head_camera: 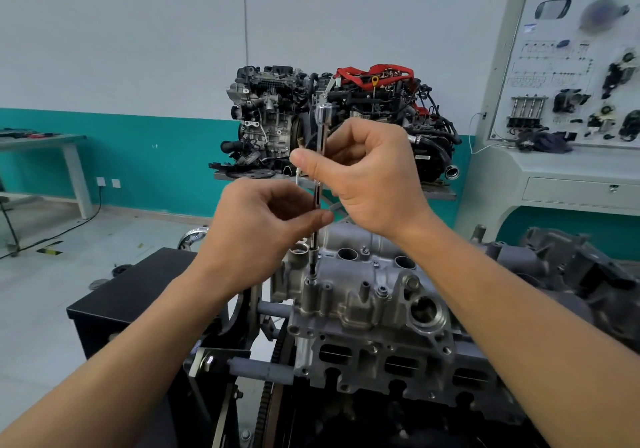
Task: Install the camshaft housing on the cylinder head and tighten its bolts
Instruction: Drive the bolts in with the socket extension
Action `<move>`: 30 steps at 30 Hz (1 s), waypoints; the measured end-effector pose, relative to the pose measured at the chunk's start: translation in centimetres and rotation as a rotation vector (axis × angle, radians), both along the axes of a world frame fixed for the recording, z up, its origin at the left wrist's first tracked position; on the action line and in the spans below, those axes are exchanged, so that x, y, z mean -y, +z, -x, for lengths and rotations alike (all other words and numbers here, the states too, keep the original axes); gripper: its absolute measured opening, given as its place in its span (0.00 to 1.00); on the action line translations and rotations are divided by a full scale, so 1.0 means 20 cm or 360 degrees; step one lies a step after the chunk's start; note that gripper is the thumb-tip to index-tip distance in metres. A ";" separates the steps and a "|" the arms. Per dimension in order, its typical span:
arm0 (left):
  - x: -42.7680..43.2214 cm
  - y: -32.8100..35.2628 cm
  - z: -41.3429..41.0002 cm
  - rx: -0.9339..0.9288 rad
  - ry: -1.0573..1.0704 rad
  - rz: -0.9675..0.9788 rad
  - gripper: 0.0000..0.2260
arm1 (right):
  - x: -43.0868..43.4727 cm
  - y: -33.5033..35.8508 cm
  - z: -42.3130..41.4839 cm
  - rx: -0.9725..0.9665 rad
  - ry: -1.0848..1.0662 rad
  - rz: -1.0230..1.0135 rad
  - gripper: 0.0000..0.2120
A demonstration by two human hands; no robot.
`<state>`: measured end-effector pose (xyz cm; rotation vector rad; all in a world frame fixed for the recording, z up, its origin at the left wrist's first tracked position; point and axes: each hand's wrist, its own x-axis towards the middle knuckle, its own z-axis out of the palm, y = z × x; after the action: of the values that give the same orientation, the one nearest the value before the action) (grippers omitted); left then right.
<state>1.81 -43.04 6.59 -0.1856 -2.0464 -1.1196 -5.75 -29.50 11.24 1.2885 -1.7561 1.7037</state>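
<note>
The grey aluminium camshaft housing [360, 288] sits on top of the cylinder head [381, 361], which is mounted on an engine stand. A long slim extension bar [318, 191] with a chrome socket end at its top stands upright, and its tip rests on a bolt [311, 278] at the housing's near left corner. My left hand [263, 233] pinches the lower part of the bar between thumb and fingers. Higher up, my right hand [367, 177] grips the same bar with thumb and curled fingers.
A black cabinet [131, 298] stands left of the engine stand. Behind are two display engines [332, 122] on a shelf, a white training panel [571, 66] at the right, and a grey table [41, 142] at the far left. Another dark engine part [575, 267] lies at the right.
</note>
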 end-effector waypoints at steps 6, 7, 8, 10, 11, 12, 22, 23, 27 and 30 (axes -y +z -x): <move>0.05 0.04 -0.01 0.0336 -0.0359 0.0262 0.06 | -0.07 0.05 -0.01 0.0082 0.0328 -0.0326 0.06; 0.05 0.05 -0.02 0.0376 -0.0394 0.0276 0.07 | -0.08 0.06 -0.01 0.0100 0.0397 -0.0391 0.05; 0.06 0.05 -0.02 0.0396 -0.0421 0.0276 0.08 | -0.09 0.07 -0.01 0.0115 0.0433 -0.0443 0.05; 0.05 0.06 -0.02 0.0402 -0.0468 0.0214 0.09 | -0.11 0.08 -0.01 0.0143 0.0428 -0.0487 0.06; 0.04 0.05 -0.02 0.0387 -0.0479 0.0176 0.08 | -0.11 0.08 0.00 0.0144 0.0403 -0.0480 0.06; 0.03 0.05 -0.02 0.0359 -0.0471 0.0144 0.09 | -0.10 0.08 0.00 0.0136 0.0371 -0.0458 0.06; -0.03 0.03 0.01 0.0137 -0.0117 -0.0202 0.13 | -0.05 0.07 -0.03 0.0084 -0.0135 -0.0279 0.13; -0.03 0.02 0.01 0.0128 -0.0104 -0.0228 0.14 | -0.05 0.07 -0.02 0.0089 -0.0148 -0.0272 0.12; -0.02 0.02 0.02 0.0233 -0.0181 -0.0227 0.09 | -0.06 0.07 -0.02 0.0104 -0.0108 -0.0361 0.10; 0.01 0.05 0.02 0.0431 -0.0371 -0.0033 0.06 | -0.09 0.10 -0.01 0.0098 -0.0005 -0.0523 0.08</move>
<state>1.34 -43.32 7.61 -0.2811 -2.2944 -1.3702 -5.56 -27.75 13.19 1.3739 -2.1406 1.5112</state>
